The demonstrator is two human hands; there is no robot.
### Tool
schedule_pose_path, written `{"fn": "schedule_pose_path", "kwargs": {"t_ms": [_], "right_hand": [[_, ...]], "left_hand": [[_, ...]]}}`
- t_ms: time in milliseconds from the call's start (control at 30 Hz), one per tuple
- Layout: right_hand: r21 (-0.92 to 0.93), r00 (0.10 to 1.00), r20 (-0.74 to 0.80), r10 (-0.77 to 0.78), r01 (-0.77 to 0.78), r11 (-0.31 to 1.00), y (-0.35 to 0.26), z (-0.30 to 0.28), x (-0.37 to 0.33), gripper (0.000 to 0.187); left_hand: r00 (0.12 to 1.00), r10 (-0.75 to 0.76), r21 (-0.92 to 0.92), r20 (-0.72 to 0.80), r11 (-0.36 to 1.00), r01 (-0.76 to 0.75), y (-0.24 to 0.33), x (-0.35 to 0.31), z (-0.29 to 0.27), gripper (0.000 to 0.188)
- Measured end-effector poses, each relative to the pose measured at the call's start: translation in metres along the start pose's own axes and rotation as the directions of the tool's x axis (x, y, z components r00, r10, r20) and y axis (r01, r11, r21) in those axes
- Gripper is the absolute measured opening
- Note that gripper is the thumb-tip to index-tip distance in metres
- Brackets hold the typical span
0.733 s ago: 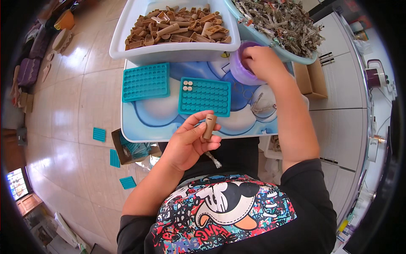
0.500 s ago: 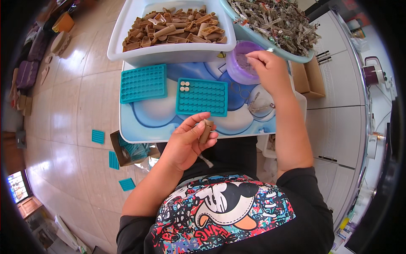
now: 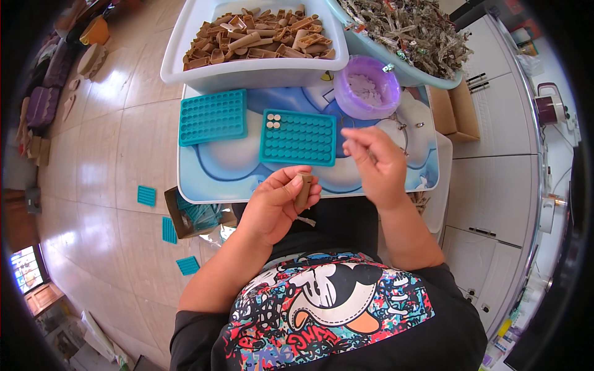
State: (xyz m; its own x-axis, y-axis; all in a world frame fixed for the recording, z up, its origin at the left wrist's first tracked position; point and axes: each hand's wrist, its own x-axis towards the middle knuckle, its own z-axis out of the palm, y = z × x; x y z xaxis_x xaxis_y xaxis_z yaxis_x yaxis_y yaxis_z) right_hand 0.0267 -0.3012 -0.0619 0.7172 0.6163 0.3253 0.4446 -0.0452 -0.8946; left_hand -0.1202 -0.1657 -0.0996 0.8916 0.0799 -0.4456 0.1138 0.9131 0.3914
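Observation:
My left hand (image 3: 271,207) grips a small brown plastic casing (image 3: 304,190) upright at the table's near edge. A short pale strand (image 3: 305,221) shows below it. To the right, my right hand (image 3: 378,166) hovers over the table, thumb and fingertips pinched together; whatever they hold is too small to make out. A purple tub (image 3: 396,93) with whitish bits inside stands beyond that hand. Left of it lies a teal tray (image 3: 300,139) with rows of round pockets and several small white discs in one corner.
A second teal tray (image 3: 212,116) lies at the table's left. Behind stand a white bin (image 3: 253,77) of brown casings and a pale green basin (image 3: 427,75) of tangled wired parts. Teal trays (image 3: 146,196) and an open carton (image 3: 179,216) are on the floor; cabinets line the right.
My right hand has come back from the purple tub toward my left hand, fingers still pinched. A wired bundle on the table's right no longer shows there. My left hand keeps the casing.

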Motion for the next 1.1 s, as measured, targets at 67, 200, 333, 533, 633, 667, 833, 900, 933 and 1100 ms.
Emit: {"fn": "schedule_pose_path", "kwargs": {"t_ms": [67,200,333,533,633,667,833,900,933,1100], "right_hand": [[-0.187,0.978,0.066,-0.198,0.207,0.96,0.0,0.005,-0.007,0.016],[-0.226,0.971,0.1,-0.215,0.233,0.946,-0.006,0.014,-0.021,0.016],[-0.205,0.962,0.127,-0.24,0.262,0.943,-0.008,0.02,-0.023,0.013],[-0.246,0.961,0.128,-0.246,0.271,0.93,-0.004,0.022,-0.026,0.016],[-0.251,0.955,0.139,-0.262,0.29,0.924,-0.003,0.023,-0.026,0.018],[-0.247,0.951,0.157,-0.266,0.299,0.922,-0.003,0.022,-0.026,0.019],[-0.25,0.943,0.197,-0.269,0.313,0.916,-0.004,0.019,-0.025,0.019],[-0.249,0.949,0.185,-0.256,0.297,0.922,-0.006,0.02,-0.024,0.016],[-0.262,0.948,0.184,-0.258,0.3,0.917,-0.007,0.019,-0.023,0.014],[-0.322,0.936,0.208,-0.285,0.341,0.883,-0.01,0.018,-0.022,0.014]], "left_hand": [[1.0,0.02,0.015,0.003,1.0,-0.02,-0.001,0.0,0.0,0.027],[1.0,-0.001,-0.053,0.024,0.999,0.002,0.0,0.003,0.001,0.023],[1.0,-0.004,-0.084,0.009,0.996,0.005,0.0,0.003,0.004,0.025],[1.0,0.008,-0.094,-0.008,0.996,-0.009,0.002,0.001,0.009,0.028],[1.0,0.004,-0.098,-0.023,0.995,-0.007,0.002,-0.001,0.009,0.028],[1.0,0.029,-0.081,0.011,0.996,-0.029,0.001,0.002,0.007,0.028],[1.0,0.015,-0.064,0.002,0.998,-0.014,-0.001,0.001,0.006,0.028],[1.0,0.015,-0.06,-0.016,0.998,-0.016,0.0,0.001,0.009,0.027],[0.999,0.006,-0.055,-0.032,0.998,-0.008,0.0,0.001,0.009,0.027],[0.998,0.013,-0.035,-0.058,0.999,-0.015,0.0,0.0,0.01,0.026]]}}
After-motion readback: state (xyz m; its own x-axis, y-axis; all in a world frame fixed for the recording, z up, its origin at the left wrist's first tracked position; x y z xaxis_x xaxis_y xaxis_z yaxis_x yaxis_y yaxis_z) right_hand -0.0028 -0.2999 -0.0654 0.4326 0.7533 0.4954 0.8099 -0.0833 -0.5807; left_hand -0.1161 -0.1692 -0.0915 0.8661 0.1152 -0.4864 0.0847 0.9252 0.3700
